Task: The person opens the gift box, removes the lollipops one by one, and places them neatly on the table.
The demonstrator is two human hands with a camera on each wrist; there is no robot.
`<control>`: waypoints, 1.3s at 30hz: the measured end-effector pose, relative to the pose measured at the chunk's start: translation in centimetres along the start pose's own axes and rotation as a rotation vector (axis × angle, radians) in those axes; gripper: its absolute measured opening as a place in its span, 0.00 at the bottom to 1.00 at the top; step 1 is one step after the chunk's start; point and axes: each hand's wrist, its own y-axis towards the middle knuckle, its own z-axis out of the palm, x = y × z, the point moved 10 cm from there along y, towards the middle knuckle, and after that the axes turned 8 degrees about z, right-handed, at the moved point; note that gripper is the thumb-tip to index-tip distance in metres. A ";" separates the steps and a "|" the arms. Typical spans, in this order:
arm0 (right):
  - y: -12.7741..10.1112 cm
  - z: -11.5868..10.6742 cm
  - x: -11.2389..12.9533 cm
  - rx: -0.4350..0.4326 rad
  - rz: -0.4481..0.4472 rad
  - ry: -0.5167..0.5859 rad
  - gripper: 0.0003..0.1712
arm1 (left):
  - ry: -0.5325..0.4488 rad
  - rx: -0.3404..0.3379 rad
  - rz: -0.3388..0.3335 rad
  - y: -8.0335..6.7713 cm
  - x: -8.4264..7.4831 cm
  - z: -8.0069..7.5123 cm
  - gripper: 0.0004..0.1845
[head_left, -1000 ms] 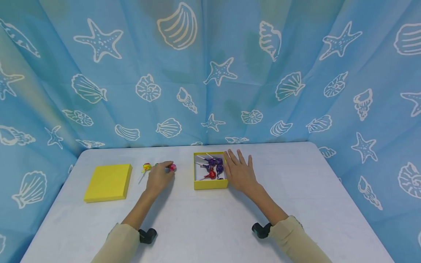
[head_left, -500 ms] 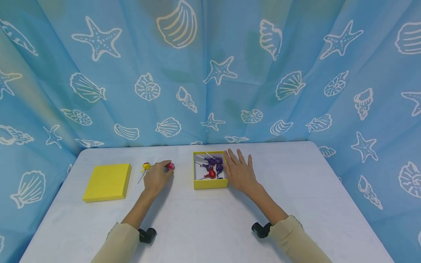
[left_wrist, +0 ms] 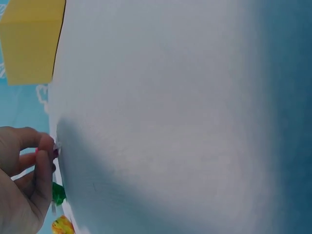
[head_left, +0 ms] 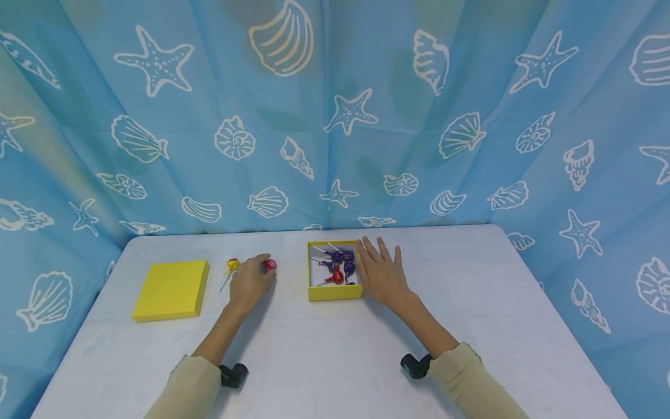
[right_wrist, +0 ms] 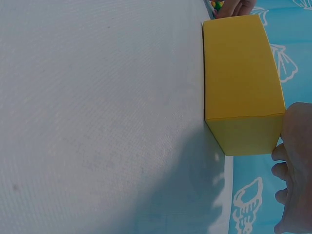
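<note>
My left hand (head_left: 251,282) rests on the white bench (head_left: 324,349) with its fingers curled around the stick of a pink lollipop (head_left: 270,265), whose wrapped head pokes out just past my fingertips on the side toward my other hand. In the left wrist view the fingertips (left_wrist: 46,156) pinch together on that stick, with a bit of pink showing between them. A yellow lollipop (head_left: 232,265) lies just beyond my knuckles on the outer side, its stick running back toward my wrist; a green wrapper (left_wrist: 58,193) sits right against my palm, next to the yellow one. Farther out on that same side, well apart from the hand, lies a flat yellow lid (head_left: 170,290).

My right hand (head_left: 382,273) lies flat and relaxed, fingers straight and slightly spread, grasping nothing. Its inner edge touches the outer wall of the open yellow box (head_left: 335,293), which stands between my 2 hands. Inside the box, just beside my right fingers, are several purple lollipops (head_left: 342,260) and 1 red lollipop (head_left: 337,276). A blue curtain (head_left: 335,116) printed with shells and starfish hangs beyond both hands.
</note>
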 end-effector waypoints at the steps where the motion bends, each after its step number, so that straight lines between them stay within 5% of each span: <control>1: 0.0 0.0 0.0 -0.003 0.000 -0.001 0.32 | 0.001 -0.003 -0.002 0.0 0.1 0.0 0.24; 9: 0.0 -0.1 0.0 -0.017 -0.002 -0.010 0.32 | -0.023 -0.088 0.057 0.4 -0.6 -1.2 0.22; 14: 0.0 -0.1 0.0 -0.021 -0.006 -0.021 0.32 | -0.060 -0.162 0.140 0.4 -3.0 -2.2 0.23; 25: 0.0 0.0 0.0 -0.013 -0.002 -0.034 0.33 | -0.203 -0.194 0.250 0.2 -8.7 -1.5 0.20; 34: -0.1 0.1 0.1 0.020 0.002 -0.035 0.33 | -0.345 -0.062 0.329 0.2 -11.6 1.3 0.19; 39: 0.0 -0.1 0.1 0.026 0.001 -0.035 0.33 | -0.283 0.066 0.348 0.9 -13.0 2.9 0.18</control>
